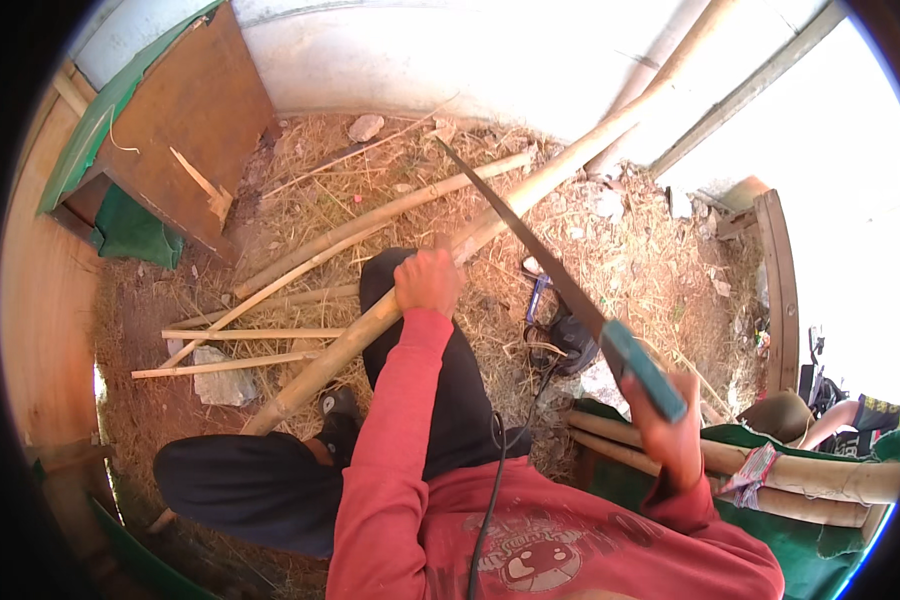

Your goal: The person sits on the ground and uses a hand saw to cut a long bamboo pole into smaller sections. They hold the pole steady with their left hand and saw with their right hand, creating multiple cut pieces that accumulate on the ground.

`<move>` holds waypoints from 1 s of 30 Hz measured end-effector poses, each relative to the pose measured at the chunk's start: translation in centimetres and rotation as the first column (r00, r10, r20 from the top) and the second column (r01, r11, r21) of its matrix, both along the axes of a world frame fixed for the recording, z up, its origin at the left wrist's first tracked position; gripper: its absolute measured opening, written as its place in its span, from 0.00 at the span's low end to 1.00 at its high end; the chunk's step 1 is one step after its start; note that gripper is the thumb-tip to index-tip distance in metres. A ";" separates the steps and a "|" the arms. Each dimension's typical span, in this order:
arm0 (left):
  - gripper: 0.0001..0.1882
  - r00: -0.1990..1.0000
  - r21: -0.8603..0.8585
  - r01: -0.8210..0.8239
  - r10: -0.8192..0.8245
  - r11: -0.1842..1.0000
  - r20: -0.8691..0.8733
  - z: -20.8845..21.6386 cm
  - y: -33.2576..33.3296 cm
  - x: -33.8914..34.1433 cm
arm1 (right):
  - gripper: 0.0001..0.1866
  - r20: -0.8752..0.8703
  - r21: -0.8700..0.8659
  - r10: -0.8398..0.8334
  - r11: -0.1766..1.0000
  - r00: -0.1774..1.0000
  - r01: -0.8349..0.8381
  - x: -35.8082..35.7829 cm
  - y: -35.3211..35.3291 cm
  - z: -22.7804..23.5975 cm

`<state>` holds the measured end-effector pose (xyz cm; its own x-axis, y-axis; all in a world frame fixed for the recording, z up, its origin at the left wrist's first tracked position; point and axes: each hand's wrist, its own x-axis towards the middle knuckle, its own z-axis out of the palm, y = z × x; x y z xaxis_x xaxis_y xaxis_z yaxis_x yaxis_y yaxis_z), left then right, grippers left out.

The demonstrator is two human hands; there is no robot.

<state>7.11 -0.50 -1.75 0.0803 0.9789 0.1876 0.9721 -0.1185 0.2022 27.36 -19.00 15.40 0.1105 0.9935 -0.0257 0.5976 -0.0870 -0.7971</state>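
Note:
A long bamboo pole (332, 357) slants from beside my bent leg at the lower left up to the white wall. My left hand (430, 282) is wrapped round it near my knee. In my right hand (667, 432) is the teal handle of a handsaw (560, 277), raised at my right side. Its long dark blade reaches up and to the left, crossing over the pole in the view just beyond my left hand. Whether the teeth touch the bamboo I cannot tell.
Thinner bamboo poles (370, 218) and split strips (250, 334) lie on the straw-covered ground. A brown wooden box (190, 110) stands far left. A blue-handled tool (537, 297) and a black object (570, 342) lie right of my knee. Tied bamboo (800, 473) and another person's arm (832, 422) are lower right.

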 end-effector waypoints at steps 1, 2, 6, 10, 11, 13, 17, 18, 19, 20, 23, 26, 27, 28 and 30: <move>0.10 1.000 0.030 0.004 -0.003 1.000 -0.025 -0.1 0.0 0.4 | 0.12 0.064 0.015 0.030 0.999 0.997 -0.031 0.2 2.1 -1.3; 0.09 0.998 0.052 0.030 -0.028 0.998 -0.049 -0.1 -0.3 1.0 | 0.13 0.126 0.010 0.044 0.999 0.991 -0.045 0.3 3.4 -2.7; 0.08 0.999 0.007 0.013 -0.013 1.000 -0.038 1.2 -1.0 0.4 | 0.10 0.195 -0.078 0.038 0.997 0.980 -0.023 -1.4 5.8 -2.4; 0.07 0.998 0.049 -0.011 0.014 0.999 -0.065 0.5 -0.2 0.0 | 0.05 0.065 0.024 0.048 0.998 0.997 -0.050 -1.9 2.4 1.1; 0.07 0.998 0.041 0.007 -0.004 0.999 -0.061 0.0 -0.5 0.5 | 0.05 0.062 0.018 0.030 0.999 0.998 -0.031 -1.8 3.3 0.6; 0.08 0.998 0.005 0.046 -0.045 0.999 -0.037 -0.2 -0.9 1.7 | 0.06 0.199 0.025 0.002 1.000 0.980 -0.007 -1.8 7.0 -2.9; 0.07 0.999 -0.030 0.004 -0.005 1.000 -0.053 -0.1 -0.9 -0.3 | 0.06 0.065 0.021 0.021 1.000 0.998 -0.022 -2.5 5.1 -1.1; 0.07 0.999 -0.014 -0.006 0.005 1.000 -0.046 0.5 -0.1 -0.3 | 0.06 0.023 0.111 0.023 0.993 0.999 -0.026 -2.3 3.0 0.0; 0.08 0.999 -0.019 -0.013 0.012 1.000 -0.049 0.5 0.1 -0.5 | 0.08 -0.005 0.004 0.042 0.999 0.999 -0.042 -1.5 2.0 1.5; 0.08 0.999 -0.015 0.007 -0.008 1.000 -0.034 0.1 -0.1 -0.1 | 0.08 0.026 -0.037 -0.024 0.999 0.999 0.025 -1.0 2.0 1.1; 0.10 0.997 -0.008 0.073 -0.073 0.997 -0.004 -0.5 -0.2 0.8 | 0.08 0.132 0.087 -0.011 0.996 0.991 -0.001 -2.3 6.2 -3.7; 0.11 0.995 -0.053 0.092 -0.093 0.994 -0.019 0.0 -0.8 -0.4 | 0.05 0.097 0.019 -0.008 1.000 0.995 0.006 -2.4 5.4 -2.2; 0.11 0.997 -0.060 0.072 -0.074 0.996 -0.018 -0.6 -0.7 -0.6 | 0.07 0.098 -0.052 0.002 0.999 0.995 0.003 -2.0 4.1 -1.0; 0.10 0.999 -0.054 0.036 -0.037 0.998 -0.020 0.0 0.2 -0.1 | 0.10 0.067 0.139 0.102 0.984 0.993 -0.110 -1.1 2.6 -0.2; 0.10 1.000 -0.106 0.029 -0.030 0.994 -0.009 0.0 0.0 0.7 | 0.09 0.090 0.050 0.020 0.998 0.996 -0.025 -2.2 4.4 0.9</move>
